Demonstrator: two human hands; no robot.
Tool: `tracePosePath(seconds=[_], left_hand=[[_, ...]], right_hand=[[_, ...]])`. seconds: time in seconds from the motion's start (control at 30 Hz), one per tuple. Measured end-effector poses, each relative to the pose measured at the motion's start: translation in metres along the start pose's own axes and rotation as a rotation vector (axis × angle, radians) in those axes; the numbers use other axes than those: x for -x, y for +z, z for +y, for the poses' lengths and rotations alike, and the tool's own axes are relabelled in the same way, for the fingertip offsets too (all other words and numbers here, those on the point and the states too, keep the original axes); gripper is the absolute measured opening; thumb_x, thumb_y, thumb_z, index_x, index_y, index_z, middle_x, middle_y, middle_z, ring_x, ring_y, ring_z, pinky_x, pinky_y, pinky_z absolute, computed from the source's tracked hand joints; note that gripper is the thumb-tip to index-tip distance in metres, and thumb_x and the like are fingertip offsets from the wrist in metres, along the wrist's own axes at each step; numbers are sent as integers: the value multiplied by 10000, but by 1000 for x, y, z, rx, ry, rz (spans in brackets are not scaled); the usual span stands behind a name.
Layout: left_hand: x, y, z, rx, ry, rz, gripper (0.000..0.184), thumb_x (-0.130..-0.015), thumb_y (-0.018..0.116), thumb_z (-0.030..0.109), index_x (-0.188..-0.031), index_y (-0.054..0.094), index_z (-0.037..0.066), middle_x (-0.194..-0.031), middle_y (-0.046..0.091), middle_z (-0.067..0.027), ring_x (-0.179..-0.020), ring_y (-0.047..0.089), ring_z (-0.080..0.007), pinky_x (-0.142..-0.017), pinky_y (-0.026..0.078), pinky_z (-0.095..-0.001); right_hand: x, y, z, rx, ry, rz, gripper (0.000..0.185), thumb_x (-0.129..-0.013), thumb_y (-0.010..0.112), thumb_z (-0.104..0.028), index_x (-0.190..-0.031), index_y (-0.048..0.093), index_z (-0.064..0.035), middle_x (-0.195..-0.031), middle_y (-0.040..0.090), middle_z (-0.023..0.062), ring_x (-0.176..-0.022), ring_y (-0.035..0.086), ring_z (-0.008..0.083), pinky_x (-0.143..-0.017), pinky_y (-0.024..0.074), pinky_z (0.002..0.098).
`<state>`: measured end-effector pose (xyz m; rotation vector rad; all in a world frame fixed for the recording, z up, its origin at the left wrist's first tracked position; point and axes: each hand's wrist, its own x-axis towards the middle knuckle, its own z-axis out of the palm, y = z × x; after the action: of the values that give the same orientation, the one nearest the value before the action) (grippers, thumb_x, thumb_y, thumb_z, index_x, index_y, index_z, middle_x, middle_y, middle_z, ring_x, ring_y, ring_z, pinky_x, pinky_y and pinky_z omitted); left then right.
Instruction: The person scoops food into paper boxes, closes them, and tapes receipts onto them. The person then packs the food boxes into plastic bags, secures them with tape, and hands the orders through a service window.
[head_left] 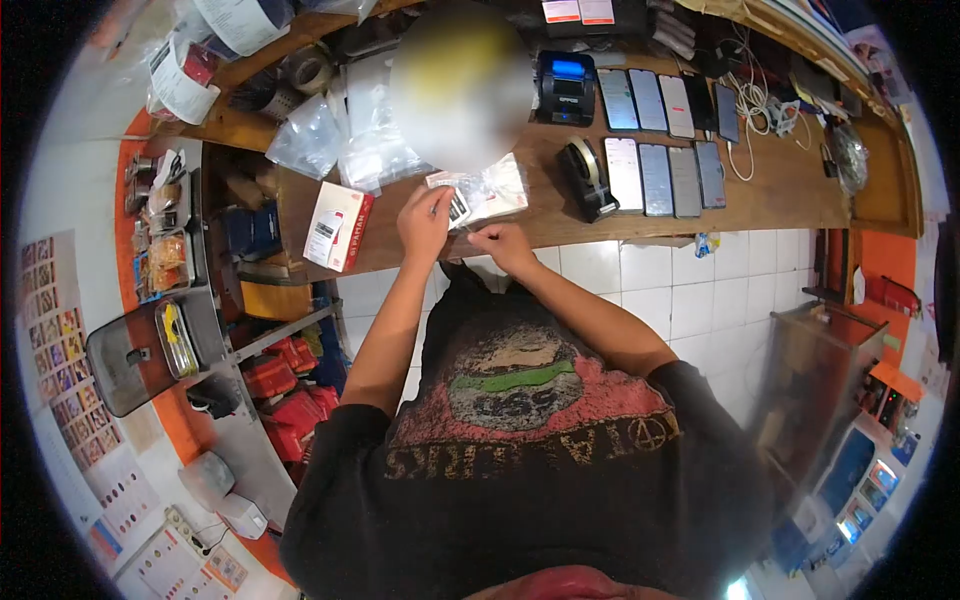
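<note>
Near the front edge of the wooden desk (545, 228), my left hand (425, 222) is closed on a small label (459, 208) with black print. My right hand (505, 246) is just right of the label with its fingers pinched together; what they hold, if anything, is too small to make out. Behind both hands lies a clear plastic packet (497, 190) with whitish contents. A red and white box (341, 228) with a paper label on it sits to the left of my left hand.
Right of my hands stands a tape dispenser (590, 178), with a black label printer (566, 88) behind it. Several phones (657, 180) lie in two rows farther right, near white cables (752, 105). Clear plastic bags (372, 150) lie at the back left. A blurred round area covers the back middle.
</note>
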<state>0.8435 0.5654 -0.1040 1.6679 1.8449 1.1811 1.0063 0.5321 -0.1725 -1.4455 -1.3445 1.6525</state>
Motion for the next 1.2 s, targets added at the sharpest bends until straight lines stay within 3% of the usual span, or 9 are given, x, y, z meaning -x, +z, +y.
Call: tracePosePath(seconds=[0.13,0.23,0.43,0.6,0.63,0.8,1.03,1.1,1.2], left_hand=[[-8,7,-32,-126,92,-85,95,-799,711,170,-830,714,79,-799,594,-84,-711,613,-264,-639,481,-370],[-15,12,-48,-147,113,-109,259,-762,739,180,-991,672,80,-1004,612,-103,-1050,538,-311,-839,448,-405],[-32,24,-90,50,-12,-369,383,-813,652,165,-1183,614,72,-1103,643,-169,-1034,580,-355,-907,460,-415],[-31,12,-113,98,-32,-642,289,-819,613,104,-1092,664,27,-1019,636,-166,-964,603,-300,-862,479,-351],[-23,7,-116,155,-38,-664,284,-833,603,100,-1100,664,24,-1012,629,-155,-963,600,-282,-862,476,-340],[3,-18,-119,452,-345,-826,321,-892,600,134,-1186,627,10,-1131,574,-101,-1095,530,-223,-953,417,-316],[-11,-85,-54,750,-260,-603,583,-864,640,85,-1395,409,24,-1374,425,-106,-1274,417,-236,-1076,324,-344],[-25,-120,-20,946,-343,-500,698,-830,663,22,-1430,306,45,-1400,407,-94,-1271,428,-225,-1076,338,-372],[-47,-170,16,1134,-195,-295,752,-829,704,71,-1453,285,56,-1409,398,-112,-1251,457,-217,-1048,383,-390]], right_hand=[[-10,17,14,152,69,118,299,-842,700,-286,-840,719,13,-667,677,71,-615,619,126,-583,472,294],[-12,21,15,281,69,224,312,-829,699,-310,-824,720,1,-667,676,105,-600,639,167,-587,486,319],[-12,18,8,383,2,407,318,-821,685,-332,-850,719,-18,-796,691,172,-759,681,314,-680,517,409],[3,29,0,-315,195,256,400,-796,668,-120,-1082,393,-71,-881,529,55,-757,595,175,-577,502,324],[-11,31,63,-261,99,227,359,-788,672,-89,-1034,410,-81,-863,524,39,-767,561,142,-567,475,293],[13,23,37,-436,19,191,304,-775,698,23,-881,448,-114,-793,499,-10,-715,514,107,-574,436,252],[11,7,-54,-470,-141,90,367,-742,669,82,-857,391,-129,-853,508,-2,-761,515,111,-650,434,245],[1,15,-112,-477,-441,68,450,-711,669,70,-1044,431,-115,-1037,540,60,-917,567,180,-762,487,305],[1,28,-232,-696,-326,-170,697,-743,679,38,-1318,317,-113,-1264,489,161,-1164,509,275,-980,433,372]])
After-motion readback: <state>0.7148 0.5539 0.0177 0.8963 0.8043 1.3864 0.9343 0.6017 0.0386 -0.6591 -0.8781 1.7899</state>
